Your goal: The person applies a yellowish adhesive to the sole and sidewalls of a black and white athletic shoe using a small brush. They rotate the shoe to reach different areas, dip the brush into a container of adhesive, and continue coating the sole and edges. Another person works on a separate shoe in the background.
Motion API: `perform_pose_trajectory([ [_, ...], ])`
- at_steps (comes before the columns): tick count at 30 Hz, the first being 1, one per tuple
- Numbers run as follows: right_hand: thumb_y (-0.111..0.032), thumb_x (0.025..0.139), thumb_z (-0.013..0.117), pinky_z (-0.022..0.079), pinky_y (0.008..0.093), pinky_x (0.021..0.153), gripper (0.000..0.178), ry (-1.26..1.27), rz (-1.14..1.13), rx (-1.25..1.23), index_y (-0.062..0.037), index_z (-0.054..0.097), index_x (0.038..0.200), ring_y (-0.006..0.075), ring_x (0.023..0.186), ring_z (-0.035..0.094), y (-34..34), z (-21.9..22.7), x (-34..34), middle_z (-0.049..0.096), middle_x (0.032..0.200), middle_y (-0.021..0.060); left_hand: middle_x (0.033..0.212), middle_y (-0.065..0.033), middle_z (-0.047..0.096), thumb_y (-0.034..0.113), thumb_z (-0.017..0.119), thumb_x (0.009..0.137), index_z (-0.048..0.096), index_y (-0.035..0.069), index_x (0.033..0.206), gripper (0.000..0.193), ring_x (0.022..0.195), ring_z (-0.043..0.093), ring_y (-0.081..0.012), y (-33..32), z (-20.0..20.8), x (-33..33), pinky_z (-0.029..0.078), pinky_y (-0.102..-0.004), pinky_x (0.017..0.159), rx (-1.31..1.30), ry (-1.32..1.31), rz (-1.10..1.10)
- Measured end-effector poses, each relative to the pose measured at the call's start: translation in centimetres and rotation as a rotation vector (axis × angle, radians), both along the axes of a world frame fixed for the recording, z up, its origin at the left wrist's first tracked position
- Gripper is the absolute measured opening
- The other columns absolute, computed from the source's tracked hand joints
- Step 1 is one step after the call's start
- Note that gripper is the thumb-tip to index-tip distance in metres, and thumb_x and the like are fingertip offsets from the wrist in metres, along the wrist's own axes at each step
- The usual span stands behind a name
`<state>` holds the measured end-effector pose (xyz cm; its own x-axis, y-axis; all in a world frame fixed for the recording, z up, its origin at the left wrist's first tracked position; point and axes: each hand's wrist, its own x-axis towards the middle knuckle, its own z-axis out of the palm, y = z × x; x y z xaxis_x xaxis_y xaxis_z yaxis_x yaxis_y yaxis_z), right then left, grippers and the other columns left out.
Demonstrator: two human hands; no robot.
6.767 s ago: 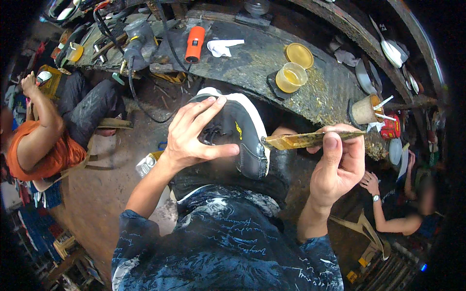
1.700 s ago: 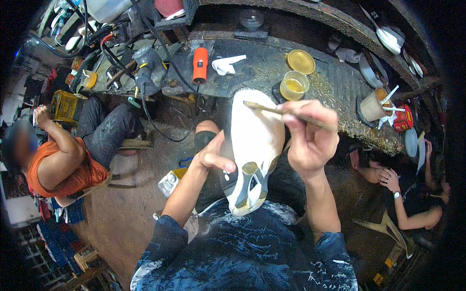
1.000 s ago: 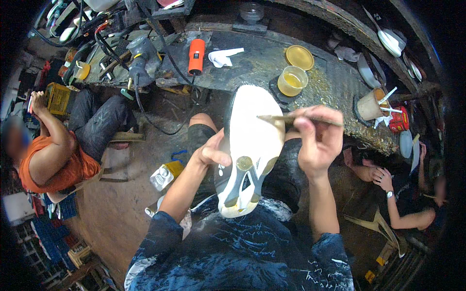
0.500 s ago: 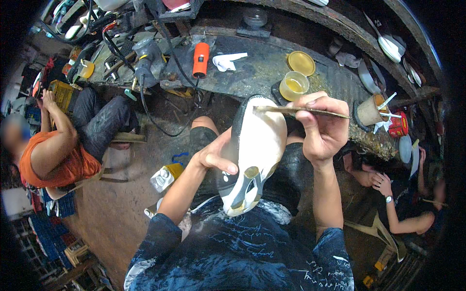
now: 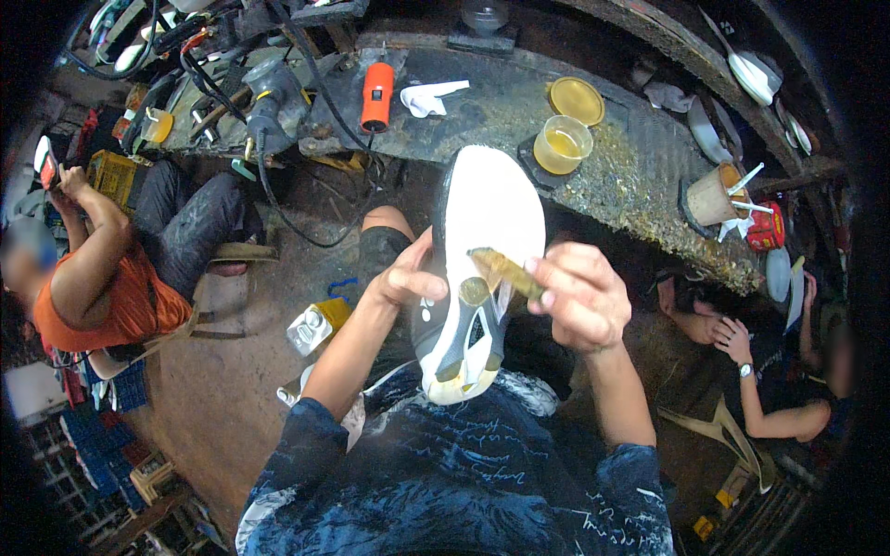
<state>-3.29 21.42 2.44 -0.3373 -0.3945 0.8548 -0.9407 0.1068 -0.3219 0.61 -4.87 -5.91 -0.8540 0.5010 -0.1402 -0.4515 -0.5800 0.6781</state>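
A shoe [image 5: 491, 208] is held sole up in front of me, its toe pointing away and its heel near my chest. The white sole faces me, with grey parts and an opening toward the heel. My left hand [image 5: 408, 278] grips the shoe's dark left side, thumb on top and fingers hidden beneath. Between the fingers of my right hand [image 5: 584, 295] is a flat, yellow-stained brush [image 5: 505, 271], its tip at the middle of the sole. A clear tub [image 5: 563, 145] of yellow liquid stands on the bench beyond, with its round yellow lid [image 5: 577, 100] behind it.
On the dark workbench [image 5: 482, 107] lie an orange tool [image 5: 376, 97], a white scrap [image 5: 434, 98] and a grey corded power tool [image 5: 274, 97]. A beige pot with sticks [image 5: 712, 196] stands at its right end. One person in orange [image 5: 111, 296] sits left; another [image 5: 779, 371] works right.
My right hand has moved toward me and left, bringing the brush from the toe to the middle of the sole. The brush now slants differently. My left hand keeps holding the shoe.
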Motion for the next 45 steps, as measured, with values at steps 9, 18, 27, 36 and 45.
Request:
perform_pose_trajectory([
  [9,0.007,0.093,0.072,0.054,0.0299,0.084,0.022,-0.563,-0.161,-0.410,-0.0007,0.062,0.111,0.0199,0.092,0.068,-0.5,1.4,0.3,0.068,0.104,0.0134,0.153,-0.0191,0.052,0.015,0.088,0.060,0.032,-0.002,0.160,0.115,0.140,0.053,-0.0341,0.7,-1.4,-0.3,0.037,-0.0454,0.122,0.046,0.081,-0.005],
  [18,0.005,0.095,0.071,0.055,0.0264,0.083,0.029,-0.846,-0.200,-0.390,-0.0003,0.057,0.119,0.0149,0.090,0.068,-0.1,1.7,1.2,0.067,0.105,0.0103,0.152,-0.0215,0.053,0.018,0.090,0.060,0.033,-0.006,0.158,0.116,0.138,0.054,-0.0352,-0.5,-3.7,0.4,0.039,-0.0438,0.120,0.153,0.082,-0.038],
  [27,-0.001,0.100,0.071,0.051,0.0266,0.092,0.018,-0.472,-0.502,-0.691,-0.0008,0.068,0.118,0.0133,0.102,0.064,2.6,3.9,-1.6,0.069,0.114,0.0058,0.149,-0.0225,0.056,0.013,0.084,0.053,0.035,-0.006,0.157,0.116,0.138,0.055,-0.0370,0.5,-0.5,-1.4,0.037,-0.0436,0.120,0.098,0.078,0.002],
  [36,-0.020,0.110,0.058,0.047,0.0262,0.072,0.026,-0.384,-0.725,-0.792,-0.0008,0.067,0.125,0.0112,0.077,0.059,9.0,5.8,1.6,0.070,0.086,0.0063,0.130,-0.0155,0.071,0.044,0.059,0.107,0.055,0.000,0.144,0.058,0.114,0.071,-0.0260,11.6,11.9,-15.2,0.060,-0.0435,0.099,0.296,0.156,0.026],
  [45,-0.016,0.111,0.053,0.049,0.0270,0.073,0.025,-0.350,-0.887,-0.852,0.0017,0.065,0.123,0.0117,0.076,0.059,14.9,5.7,6.1,0.070,0.086,0.0080,0.116,-0.0084,0.075,0.042,0.072,0.099,0.070,0.008,0.122,0.041,0.107,0.071,-0.0241,21.2,18.6,-35.2,0.058,-0.0448,0.098,0.055,0.244,0.007],
])
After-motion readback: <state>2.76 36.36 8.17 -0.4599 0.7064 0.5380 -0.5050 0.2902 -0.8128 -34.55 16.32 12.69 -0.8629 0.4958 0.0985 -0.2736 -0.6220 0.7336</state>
